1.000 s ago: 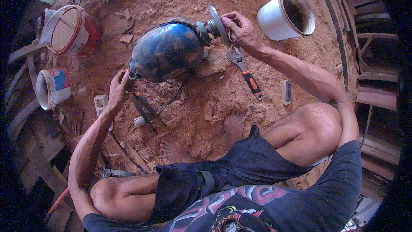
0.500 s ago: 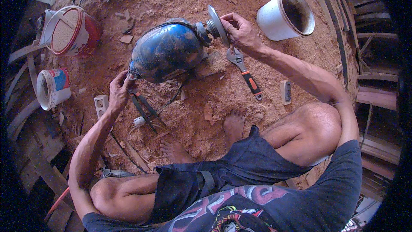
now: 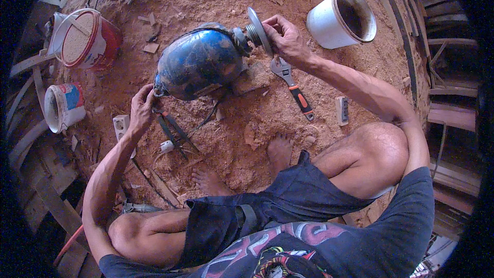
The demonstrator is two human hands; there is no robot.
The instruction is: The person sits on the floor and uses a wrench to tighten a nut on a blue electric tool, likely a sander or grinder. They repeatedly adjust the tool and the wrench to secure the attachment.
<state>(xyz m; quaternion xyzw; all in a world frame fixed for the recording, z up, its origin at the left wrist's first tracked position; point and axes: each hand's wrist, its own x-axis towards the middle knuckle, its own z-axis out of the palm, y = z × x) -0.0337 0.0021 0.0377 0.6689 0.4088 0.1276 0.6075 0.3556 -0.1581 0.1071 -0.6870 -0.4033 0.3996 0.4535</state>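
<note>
A blue, dirt-smeared, rounded metal body [image 3: 198, 64] lies on its side on the sawdust, its long axis running from lower left to upper right. From its right end a ribbed neck carries a wide grey metal disc [image 3: 260, 31]. My right hand [image 3: 285, 38] has its fingers closed on the disc's rim. At the narrow left end, my left hand [image 3: 143, 104] grips the tip; what its fingertips press on is partly hidden. Below that end lie dark-handled pliers [image 3: 174, 131]. An adjustable wrench [image 3: 293, 90] with a black and orange handle rests beneath my right hand.
A white bucket [image 3: 321, 20] lies tipped at the upper right. A red bucket of sawdust [image 3: 105, 46] and a smaller white tub [image 3: 72, 104] stand at left. A white socket block [image 3: 121, 125], a white plug [image 3: 166, 146] and a small pale block [image 3: 342, 111] lie near my legs.
The disc and my right hand have shifted very slightly to the left. Both hands keep their hold, and the blue body is almost unmoved.
</note>
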